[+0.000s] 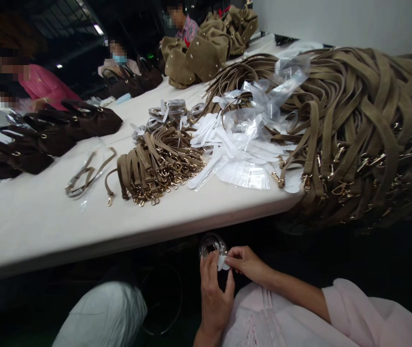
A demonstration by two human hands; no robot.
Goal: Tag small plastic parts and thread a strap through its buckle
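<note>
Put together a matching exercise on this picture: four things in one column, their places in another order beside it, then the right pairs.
Things
1. Clear-wrapped coil
2. Dark brown handbags
3. White strips
4. Large heap of brown straps

Places
A. Lined up toward the picture's left edge
B. At the picture's right, some hanging past the edge of the table
C. At the person's left hand and right hand
D. Spread mid-table, with clear plastic over some of them

Pairs: 1-C; 2-A; 3-D; 4-B
</note>
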